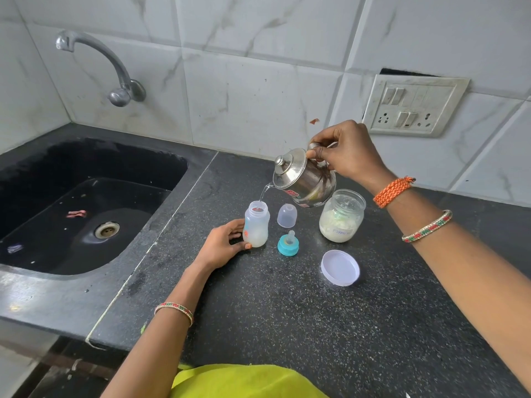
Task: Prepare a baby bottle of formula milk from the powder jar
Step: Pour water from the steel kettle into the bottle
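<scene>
Meanwhile, right hand (pixel 344 152) grips tilted kettle (pixel 304 179), left hand (pixel 222 247) holds bottle (pixel 256 225); cap (pixel 286 215), teat (pixel 288 245), jar (pixel 341 216) beside

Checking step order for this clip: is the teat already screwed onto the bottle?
No: the teat stands on the counter beside the open bottle, into which the right hand pours from the kettle.
</scene>
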A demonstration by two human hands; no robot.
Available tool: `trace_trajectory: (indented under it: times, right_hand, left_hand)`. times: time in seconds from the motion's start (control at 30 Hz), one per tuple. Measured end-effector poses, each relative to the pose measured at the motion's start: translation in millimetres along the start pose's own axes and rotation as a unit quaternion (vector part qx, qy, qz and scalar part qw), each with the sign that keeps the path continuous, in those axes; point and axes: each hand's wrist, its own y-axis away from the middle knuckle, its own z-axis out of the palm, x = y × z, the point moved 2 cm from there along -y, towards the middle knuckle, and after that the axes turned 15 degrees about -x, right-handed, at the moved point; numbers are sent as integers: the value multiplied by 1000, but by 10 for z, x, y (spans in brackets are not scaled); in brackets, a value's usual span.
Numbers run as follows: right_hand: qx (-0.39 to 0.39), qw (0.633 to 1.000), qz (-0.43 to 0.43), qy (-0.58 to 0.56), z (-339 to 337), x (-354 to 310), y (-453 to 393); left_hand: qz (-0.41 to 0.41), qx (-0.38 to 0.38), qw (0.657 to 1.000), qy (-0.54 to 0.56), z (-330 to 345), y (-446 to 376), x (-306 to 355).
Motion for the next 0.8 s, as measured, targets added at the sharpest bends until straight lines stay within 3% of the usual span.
trace_trajectory:
  times: [0.8]
  right_hand:
    - [10, 1000, -1, -26, -110, -12, 39]
  left_hand:
    - [-3, 4, 1000, -5, 2, 37, 54]
